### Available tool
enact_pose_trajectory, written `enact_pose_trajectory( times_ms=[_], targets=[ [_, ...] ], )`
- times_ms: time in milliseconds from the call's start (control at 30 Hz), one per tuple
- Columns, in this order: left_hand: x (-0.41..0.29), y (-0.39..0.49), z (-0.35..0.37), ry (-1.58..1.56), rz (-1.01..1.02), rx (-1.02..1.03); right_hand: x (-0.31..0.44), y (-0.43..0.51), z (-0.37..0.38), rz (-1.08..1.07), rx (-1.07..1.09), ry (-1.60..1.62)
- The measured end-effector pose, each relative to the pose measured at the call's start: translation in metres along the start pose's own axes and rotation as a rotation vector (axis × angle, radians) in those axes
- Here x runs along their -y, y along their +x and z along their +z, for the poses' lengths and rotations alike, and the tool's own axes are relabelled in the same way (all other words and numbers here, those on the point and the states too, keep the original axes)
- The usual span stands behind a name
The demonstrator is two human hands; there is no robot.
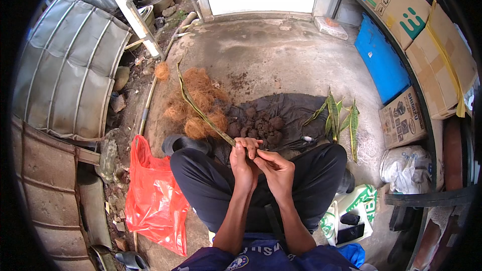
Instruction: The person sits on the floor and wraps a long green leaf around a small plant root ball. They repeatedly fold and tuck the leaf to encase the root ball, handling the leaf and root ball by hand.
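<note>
My left hand [243, 160] grips the lower end of a long, narrow snake plant leaf [203, 116], which slants up and away to the left. Close beside it, the thumb and fingertips of my right hand [278, 171] pinch at the leaf's base; the exact spot is partly hidden by the fingers. Beyond my hands, dark round clumps of soil [263, 126] lie on a black plastic sheet [297, 107]. Left of them is a heap of orange-brown coconut fibre [197, 94]. Several yellow-edged snake plants [333, 116] lie to the right, near a small white-and-dark cylinder [307, 139].
A red plastic bag [156, 199] lies by my left knee. To my right, a phone [350, 233] rests on a white and green bag [357, 199]. Cardboard boxes [403, 120] and a blue panel [380, 60] line the right side. A pole [130, 13] stands ahead left.
</note>
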State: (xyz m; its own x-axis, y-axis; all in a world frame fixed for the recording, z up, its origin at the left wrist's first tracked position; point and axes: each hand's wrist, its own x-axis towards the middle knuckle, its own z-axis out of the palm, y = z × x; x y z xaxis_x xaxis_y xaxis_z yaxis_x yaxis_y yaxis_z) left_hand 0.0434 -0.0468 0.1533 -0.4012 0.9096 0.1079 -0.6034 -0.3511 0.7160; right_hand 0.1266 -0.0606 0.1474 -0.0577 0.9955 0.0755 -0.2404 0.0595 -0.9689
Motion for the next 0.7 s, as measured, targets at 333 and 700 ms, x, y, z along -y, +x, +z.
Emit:
enact_pose_trajectory(
  times_ms=[333,700],
  targets=[
    [-0.008,-0.003,-0.003,0.014,0.039,0.020,0.004,-0.003,0.007,-0.011,0.033,0.008],
    [-0.007,-0.005,-0.008,-0.014,0.000,0.018,0.019,-0.001,0.006,-0.154,0.020,-0.287]
  ],
)
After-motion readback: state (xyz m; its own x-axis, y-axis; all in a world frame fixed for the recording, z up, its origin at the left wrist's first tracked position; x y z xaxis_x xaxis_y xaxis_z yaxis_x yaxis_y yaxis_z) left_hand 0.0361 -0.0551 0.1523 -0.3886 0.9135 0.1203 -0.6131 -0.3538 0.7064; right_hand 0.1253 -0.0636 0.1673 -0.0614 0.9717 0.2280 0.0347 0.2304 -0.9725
